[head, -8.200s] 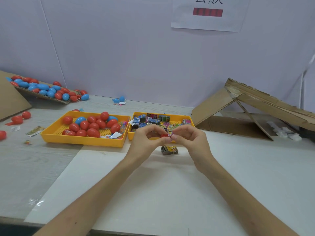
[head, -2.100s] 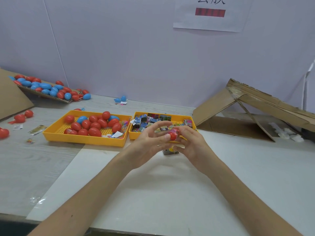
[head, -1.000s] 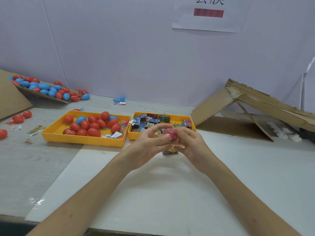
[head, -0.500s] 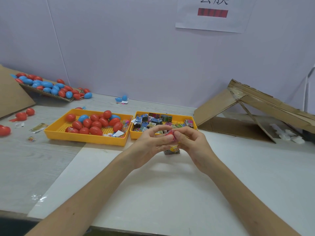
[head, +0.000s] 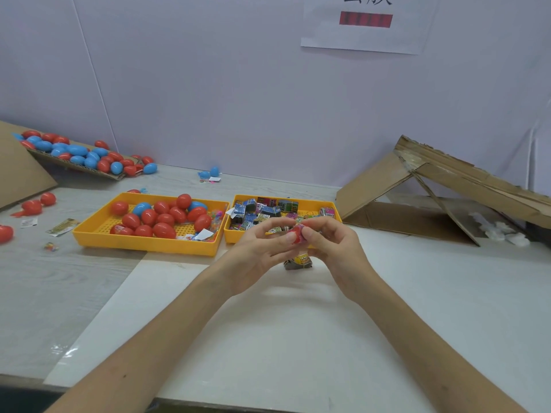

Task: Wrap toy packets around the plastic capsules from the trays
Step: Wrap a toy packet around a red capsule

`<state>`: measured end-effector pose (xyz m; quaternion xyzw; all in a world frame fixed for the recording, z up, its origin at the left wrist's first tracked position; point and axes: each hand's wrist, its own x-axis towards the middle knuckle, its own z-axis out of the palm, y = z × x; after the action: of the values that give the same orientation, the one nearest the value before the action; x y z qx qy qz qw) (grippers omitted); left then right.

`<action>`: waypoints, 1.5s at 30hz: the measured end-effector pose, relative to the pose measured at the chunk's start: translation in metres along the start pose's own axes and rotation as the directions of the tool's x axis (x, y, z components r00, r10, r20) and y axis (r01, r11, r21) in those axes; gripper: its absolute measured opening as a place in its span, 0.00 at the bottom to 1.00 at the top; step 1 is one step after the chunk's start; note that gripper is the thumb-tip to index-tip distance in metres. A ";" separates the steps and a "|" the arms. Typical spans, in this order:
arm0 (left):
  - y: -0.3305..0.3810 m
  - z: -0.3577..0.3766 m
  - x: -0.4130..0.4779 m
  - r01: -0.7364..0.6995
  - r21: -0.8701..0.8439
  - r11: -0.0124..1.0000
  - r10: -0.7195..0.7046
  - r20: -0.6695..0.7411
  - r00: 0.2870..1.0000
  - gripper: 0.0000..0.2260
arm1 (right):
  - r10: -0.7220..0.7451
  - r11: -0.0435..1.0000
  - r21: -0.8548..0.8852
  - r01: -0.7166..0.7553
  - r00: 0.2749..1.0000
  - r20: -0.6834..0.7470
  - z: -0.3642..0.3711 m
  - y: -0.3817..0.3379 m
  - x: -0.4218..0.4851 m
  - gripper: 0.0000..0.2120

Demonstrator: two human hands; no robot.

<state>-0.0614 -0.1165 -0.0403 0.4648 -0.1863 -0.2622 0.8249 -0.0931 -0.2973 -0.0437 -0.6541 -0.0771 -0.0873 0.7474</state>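
A red capsule (head: 296, 235) with a pink toy packet wrapped on it sits between the fingertips of both hands, above the white board. My left hand (head: 258, 254) grips it from the left, my right hand (head: 334, 248) from the right. Below the hands lies a yellow and dark packet bundle (head: 300, 261), partly hidden. The left yellow tray (head: 98, 217) holds several red and blue capsules (head: 164, 217). The right yellow tray (head: 231, 236) holds several toy packets (head: 262, 211).
A folded cardboard sheet (head: 432, 186) stands at the right with white scraps beside it. At the back left a cardboard piece (head: 74, 166) carries several red and blue capsules. Loose capsules (head: 32, 205) and small wrappers lie on the grey table at the left.
Both hands keep the capsule between them and have turned it a little; the pink packet now sits closer around it. Trays and table objects stay as they were.
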 end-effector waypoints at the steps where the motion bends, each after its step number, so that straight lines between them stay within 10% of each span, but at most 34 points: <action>1: 0.000 0.000 0.000 -0.004 0.011 1.000 0.004 -0.005 1.000 0.21 | 0.012 1.000 0.001 -0.012 1.000 0.008 0.000 0.000 0.000 0.18; 45: 0.003 0.003 -0.004 0.005 0.070 0.998 -0.010 0.064 0.998 0.16 | -0.042 0.999 0.008 0.042 0.999 0.015 0.000 -0.003 -0.002 0.14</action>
<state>-0.0650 -0.1144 -0.0362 0.4855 -0.2202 -0.2735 0.8006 -0.0953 -0.2979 -0.0416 -0.6502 -0.0969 -0.0975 0.7472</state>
